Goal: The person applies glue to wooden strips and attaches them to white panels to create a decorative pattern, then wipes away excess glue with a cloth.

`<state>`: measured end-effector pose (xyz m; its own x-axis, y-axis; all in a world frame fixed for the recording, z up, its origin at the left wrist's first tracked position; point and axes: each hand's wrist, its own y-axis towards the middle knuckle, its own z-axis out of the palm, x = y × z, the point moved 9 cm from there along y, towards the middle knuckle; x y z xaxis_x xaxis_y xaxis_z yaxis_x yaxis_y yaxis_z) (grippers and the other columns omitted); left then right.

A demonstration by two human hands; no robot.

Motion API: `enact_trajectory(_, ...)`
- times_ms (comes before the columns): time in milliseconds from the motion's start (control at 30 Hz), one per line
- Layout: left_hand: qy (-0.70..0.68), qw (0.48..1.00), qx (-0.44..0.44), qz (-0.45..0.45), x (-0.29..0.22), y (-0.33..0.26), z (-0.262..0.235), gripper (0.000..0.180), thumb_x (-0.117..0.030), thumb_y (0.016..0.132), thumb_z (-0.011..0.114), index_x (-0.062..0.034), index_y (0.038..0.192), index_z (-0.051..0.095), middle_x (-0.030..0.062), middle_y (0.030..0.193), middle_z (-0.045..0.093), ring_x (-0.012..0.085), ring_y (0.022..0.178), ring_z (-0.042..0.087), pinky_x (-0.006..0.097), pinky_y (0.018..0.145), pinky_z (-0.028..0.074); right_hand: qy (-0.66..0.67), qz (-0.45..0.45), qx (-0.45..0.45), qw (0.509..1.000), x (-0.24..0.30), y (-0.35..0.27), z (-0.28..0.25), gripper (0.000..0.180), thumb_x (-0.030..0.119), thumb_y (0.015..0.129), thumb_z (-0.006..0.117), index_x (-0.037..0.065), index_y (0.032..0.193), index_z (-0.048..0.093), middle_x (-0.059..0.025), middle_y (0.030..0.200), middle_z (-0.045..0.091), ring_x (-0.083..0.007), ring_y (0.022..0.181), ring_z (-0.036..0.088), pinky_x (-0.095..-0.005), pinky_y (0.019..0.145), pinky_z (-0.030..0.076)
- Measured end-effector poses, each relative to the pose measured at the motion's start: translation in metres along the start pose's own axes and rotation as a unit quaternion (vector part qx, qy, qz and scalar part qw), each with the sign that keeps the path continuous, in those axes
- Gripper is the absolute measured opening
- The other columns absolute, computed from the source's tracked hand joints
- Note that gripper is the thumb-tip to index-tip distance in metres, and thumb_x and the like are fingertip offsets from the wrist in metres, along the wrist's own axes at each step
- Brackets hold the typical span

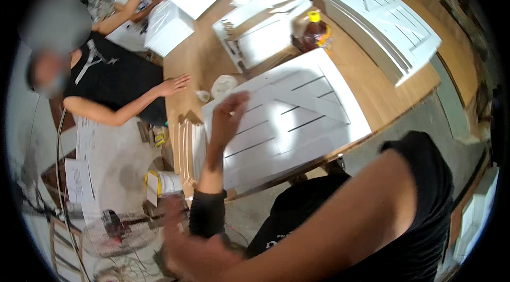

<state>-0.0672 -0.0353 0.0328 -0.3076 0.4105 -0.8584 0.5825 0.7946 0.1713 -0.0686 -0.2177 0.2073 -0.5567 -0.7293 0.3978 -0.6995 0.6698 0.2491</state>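
Note:
A white door panel with a Z-shaped brace and grooves [297, 117] lies on the wooden table [366, 91] in front of me. My left hand [229, 116] is over the panel's left edge with its fingers bent; it is blurred, so any grip is unclear. A black sleeve covers that arm near the elbow. My right forearm crosses the lower picture from the right. My right hand [183, 250] is a blur at the lower left, below the table edge, above the floor.
A person in a black shirt at the left rests a hand [172, 85] on the table. A second person sits at the top left. An amber bottle with a yellow cap [314, 32], more white panels [382, 22], a crumpled cloth [223, 85], upright boards [188, 149], a floor fan [114, 229].

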Motion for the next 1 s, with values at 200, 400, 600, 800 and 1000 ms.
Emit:
enact_trajectory(200,0.131,0.987,-0.076,-0.049,-0.01,-0.088,0.017,0.023,-0.009,0.079,0.059,-0.0009,0.101,0.063,0.0154,0.094,0.062,0.0313,0.084,0.061,0.036,0.074,0.048,-0.067,0.225,-0.011,0.972,-0.169,-0.064,0.013,0.033,0.023,0.074,0.068,0.012,0.104,0.061,-0.0077,0.097,0.063,-0.0288,0.089,0.06,-0.0388,0.074,0.048)
enact_trajectory(400,0.266,0.959,-0.104,0.002,-0.02,-0.095,0.061,0.035,-0.015,0.078,0.063,-0.0006,0.11,0.058,0.0151,0.099,0.057,0.0301,0.091,0.055,0.039,0.078,0.045,-0.106,0.35,-0.069,0.928,-0.266,-0.114,0.073,0.03,0.024,0.077,0.065,0.012,0.104,0.061,-0.0086,0.098,0.061,-0.0293,0.088,0.06,-0.0385,0.073,0.049)
enact_trajectory(600,0.313,0.946,-0.08,0.032,-0.03,-0.089,0.073,0.042,-0.021,0.08,0.06,-0.0002,0.116,0.055,0.0172,0.111,0.055,0.0303,0.092,0.051,0.04,0.078,0.042,-0.086,0.344,-0.08,0.932,-0.276,-0.105,0.078,0.022,0.023,0.076,0.065,0.011,0.095,0.066,-0.0071,0.092,0.061,-0.0272,0.081,0.061,-0.0374,0.07,0.05)
enact_trajectory(800,0.323,0.942,-0.069,0.062,-0.029,-0.095,0.082,0.041,-0.023,0.08,0.06,-0.0013,0.115,0.057,0.0134,0.125,0.052,0.0263,0.091,0.051,0.038,0.078,0.039,-0.075,0.367,-0.061,0.925,-0.276,-0.1,0.084,0.019,0.021,0.076,0.064,0.011,0.092,0.067,-0.0085,0.087,0.061,-0.0277,0.075,0.062,-0.0368,0.067,0.05)
enact_trajectory(1000,0.305,0.946,-0.078,0.077,-0.029,-0.093,0.075,0.045,-0.023,0.078,0.062,0.0013,0.115,0.055,0.0154,0.124,0.052,0.0276,0.091,0.051,0.04,0.078,0.039,-0.114,0.366,0.001,0.924,-0.28,-0.09,0.081,0.023,0.023,0.075,0.066,0.01,0.094,0.066,-0.0095,0.089,0.061,-0.0278,0.076,0.062,-0.0372,0.069,0.05)
